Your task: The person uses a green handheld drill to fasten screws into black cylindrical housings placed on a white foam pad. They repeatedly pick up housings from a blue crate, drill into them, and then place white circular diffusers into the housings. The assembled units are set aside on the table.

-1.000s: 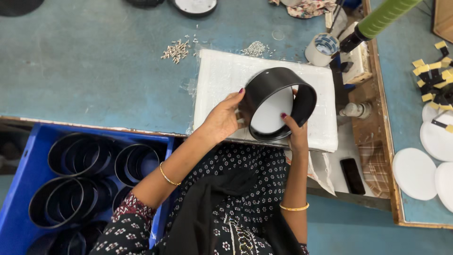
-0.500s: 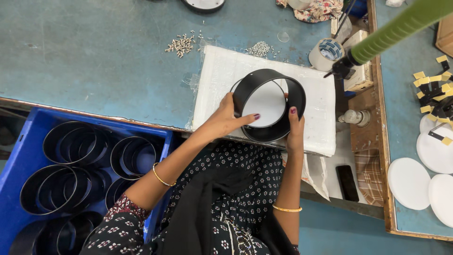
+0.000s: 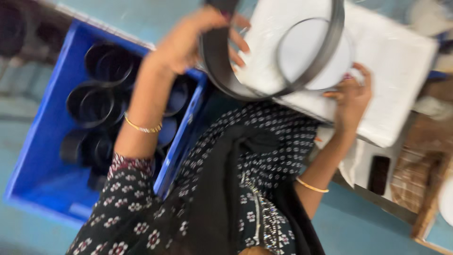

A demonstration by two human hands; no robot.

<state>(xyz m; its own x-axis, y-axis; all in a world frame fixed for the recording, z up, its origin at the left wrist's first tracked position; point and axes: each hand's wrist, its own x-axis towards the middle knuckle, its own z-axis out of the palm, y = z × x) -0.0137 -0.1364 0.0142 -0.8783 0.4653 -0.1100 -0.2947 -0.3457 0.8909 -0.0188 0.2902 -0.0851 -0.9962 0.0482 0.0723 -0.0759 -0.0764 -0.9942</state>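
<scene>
A wide black ring (image 3: 222, 71) with a white disc (image 3: 309, 56) inside it is held above a white pad (image 3: 401, 61). My left hand (image 3: 188, 40) grips the ring's left wall, fingers curled over its rim. My right hand (image 3: 351, 94) touches the ring's lower right edge beside the disc. The view is blurred and tilted.
A blue crate (image 3: 42, 141) holding several black rings (image 3: 92, 101) sits to my lower left. A dark flat phone-like object (image 3: 378, 174) lies on a lower shelf at right, beside a wooden frame (image 3: 424, 198). My dark patterned clothing fills the lower middle.
The view has swung left and down and turned blurry. The ring now sits tilted and closer, nearer the blue crate, with my left hand higher on its wall.
</scene>
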